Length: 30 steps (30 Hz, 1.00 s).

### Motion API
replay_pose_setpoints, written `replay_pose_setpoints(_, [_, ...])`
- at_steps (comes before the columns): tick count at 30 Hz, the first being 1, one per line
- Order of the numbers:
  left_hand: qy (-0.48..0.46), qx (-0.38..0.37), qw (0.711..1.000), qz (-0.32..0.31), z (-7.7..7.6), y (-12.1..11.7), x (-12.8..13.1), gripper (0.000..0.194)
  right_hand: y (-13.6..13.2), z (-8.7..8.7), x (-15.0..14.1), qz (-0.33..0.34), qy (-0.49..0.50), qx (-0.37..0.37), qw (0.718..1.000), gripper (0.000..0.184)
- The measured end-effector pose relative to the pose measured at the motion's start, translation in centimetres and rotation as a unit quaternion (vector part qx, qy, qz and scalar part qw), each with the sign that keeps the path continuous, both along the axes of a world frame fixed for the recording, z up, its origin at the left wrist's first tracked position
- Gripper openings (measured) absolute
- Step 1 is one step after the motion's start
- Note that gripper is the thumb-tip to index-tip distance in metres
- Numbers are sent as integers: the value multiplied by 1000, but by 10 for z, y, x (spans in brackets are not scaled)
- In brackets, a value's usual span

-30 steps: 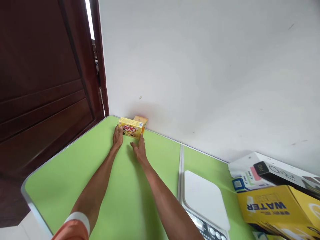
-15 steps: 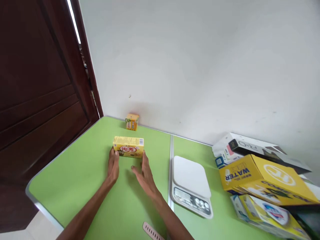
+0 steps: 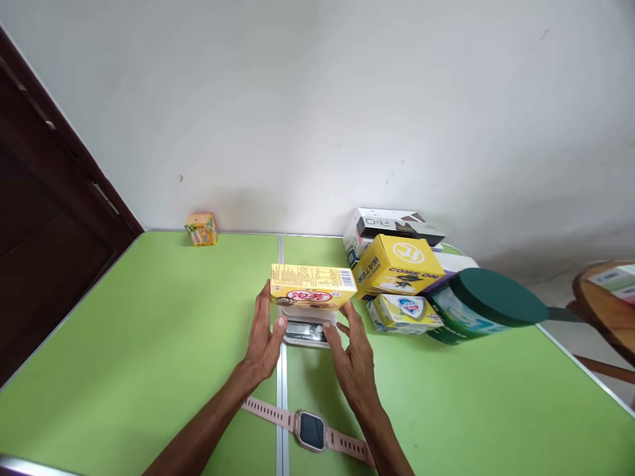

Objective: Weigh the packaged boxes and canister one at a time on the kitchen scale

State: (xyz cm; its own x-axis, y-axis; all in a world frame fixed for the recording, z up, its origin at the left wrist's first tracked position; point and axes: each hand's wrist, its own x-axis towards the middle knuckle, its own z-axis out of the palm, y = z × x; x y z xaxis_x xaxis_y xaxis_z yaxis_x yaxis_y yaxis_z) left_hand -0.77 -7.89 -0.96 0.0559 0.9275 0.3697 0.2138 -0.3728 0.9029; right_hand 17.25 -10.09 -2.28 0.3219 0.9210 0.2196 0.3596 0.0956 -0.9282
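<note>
A yellow carton [image 3: 311,277] with red and white lettering is held level between my two hands. My left hand [image 3: 262,337] grips its left end, fingers along the side and thumb in front. At the right end my right hand [image 3: 353,350] has its fingers against the carton, thumb bent toward the front. Below the carton is a white kitchen scale [image 3: 307,342]; its display and buttons show, while most of the platform is hidden. Whether the carton touches the platform I cannot tell.
A pink smartwatch [image 3: 311,431] lies near me. On the right stand a yellow WATER box [image 3: 401,268], a yellow-white soap pack [image 3: 405,313], a black-and-white box [image 3: 397,223] and a green-lidded tub [image 3: 496,297]. A small orange box [image 3: 202,229] is by the wall.
Both hands have carried the carton rightward from the left part of the table to above the scale. The view has swung right, bringing the tub and whole watch into sight.
</note>
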Motion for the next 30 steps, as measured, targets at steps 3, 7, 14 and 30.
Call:
replay_pose_setpoints(3, [11, -24, 1000, 2, -7, 6, 11, 75, 12, -9, 13, -12, 1, 2, 1000, 72])
replay_pose_setpoints(7, [32, -15, 999, 12, -12, 6, 12, 76, 19, -20, 19, -16, 16, 2, 1000, 72])
replay_pose_setpoints(14, [-91, -90, 989, 79, -37, 28, -17, 83, 18, -37, 35, -86, 164, -53, 981, 74])
replay_pose_setpoints(30, [-104, -106, 982, 120, -44, 42, -31, 86, 24, -41, 37, -107, 109, -29, 988, 63])
